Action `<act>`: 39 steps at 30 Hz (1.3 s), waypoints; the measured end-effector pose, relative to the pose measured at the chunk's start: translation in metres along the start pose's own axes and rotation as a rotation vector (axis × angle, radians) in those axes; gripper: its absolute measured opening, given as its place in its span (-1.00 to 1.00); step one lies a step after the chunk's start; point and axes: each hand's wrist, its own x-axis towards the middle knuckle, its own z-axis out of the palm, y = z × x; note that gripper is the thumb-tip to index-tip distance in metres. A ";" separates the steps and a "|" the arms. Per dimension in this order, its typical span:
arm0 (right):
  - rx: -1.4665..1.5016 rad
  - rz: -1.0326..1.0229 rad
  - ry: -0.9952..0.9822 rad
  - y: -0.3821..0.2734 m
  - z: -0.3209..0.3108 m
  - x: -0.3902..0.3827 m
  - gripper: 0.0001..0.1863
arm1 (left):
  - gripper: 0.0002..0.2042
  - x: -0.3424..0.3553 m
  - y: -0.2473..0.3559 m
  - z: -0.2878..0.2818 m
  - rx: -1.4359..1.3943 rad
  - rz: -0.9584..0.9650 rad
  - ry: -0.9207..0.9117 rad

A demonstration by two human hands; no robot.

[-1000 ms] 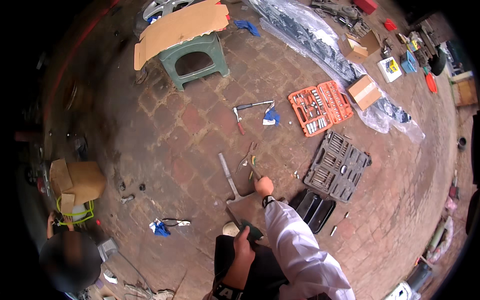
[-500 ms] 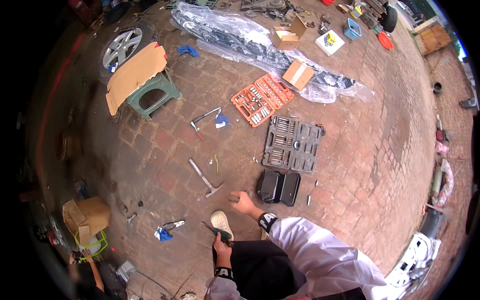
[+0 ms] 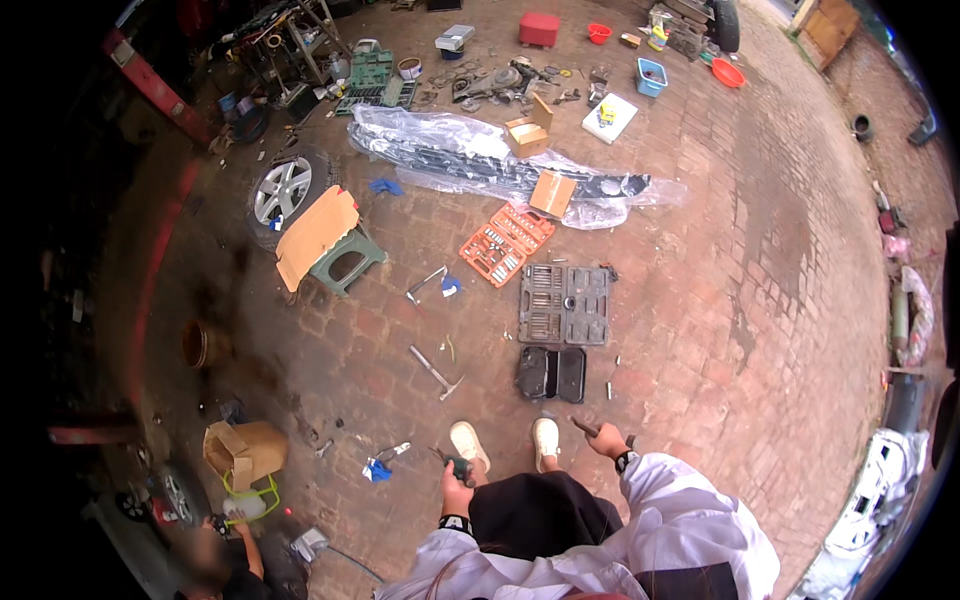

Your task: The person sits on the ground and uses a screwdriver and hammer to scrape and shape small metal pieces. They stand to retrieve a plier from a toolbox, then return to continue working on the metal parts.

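Above my dark trousers, my left hand (image 3: 456,484) is closed around a dark green-handled tool (image 3: 460,467) with a thin tip pointing up and left; its exact kind cannot be made out. My right hand (image 3: 606,441), off to the right beside my shoe, grips a dark, slender tool (image 3: 583,427) whose end sticks out to the left; its kind is unclear too. On the brick ground ahead of my feet lie a hammer (image 3: 434,372), an opened black case (image 3: 552,375) and an open grey tool case (image 3: 565,304) with rows of bits. Pliers (image 3: 395,453) rest on the left near a blue cloth (image 3: 376,470).
An open orange socket set (image 3: 507,245) lies farther ahead, below a plastic-wrapped car part (image 3: 450,160). A green stool (image 3: 349,262) with cardboard and a wheel (image 3: 284,190) stand left. Another person (image 3: 225,560) crouches lower left beside a cardboard box (image 3: 245,452).
My right hand has swung right, away from the hammer, still holding its tool. My left hand keeps the green-handled tool. The view has tilted up, showing more of the far ground.
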 end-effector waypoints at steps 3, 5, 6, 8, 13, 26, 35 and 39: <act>0.026 0.187 0.118 0.047 -0.046 -0.030 -0.56 | -0.71 -0.011 0.012 0.003 -0.036 -0.005 -0.059; 0.026 0.232 0.211 0.075 -0.073 -0.052 -0.55 | -0.75 -0.031 0.004 0.009 -0.068 0.036 -0.037; 0.007 0.235 0.231 0.076 -0.085 -0.064 -0.54 | -0.76 -0.045 0.005 0.010 -0.069 0.054 -0.031; 0.032 0.223 0.241 0.093 -0.104 -0.078 -0.56 | -0.76 -0.071 -0.003 0.026 -0.069 0.061 -0.037; 0.104 0.118 0.317 0.091 -0.118 -0.095 -0.61 | -0.77 -0.112 0.000 -0.005 -0.153 0.144 -0.168; 0.232 -0.201 0.026 0.013 -0.147 -0.049 -0.64 | -0.72 -0.205 -0.038 -0.054 -0.619 0.316 -0.184; 0.124 -0.376 -0.200 -0.051 -0.148 -0.013 -0.66 | -0.79 -0.228 -0.087 -0.132 -1.161 0.385 -0.110; 0.129 -0.402 -0.165 -0.074 -0.144 0.004 -0.69 | -0.81 -0.221 -0.103 -0.164 -1.290 0.395 -0.146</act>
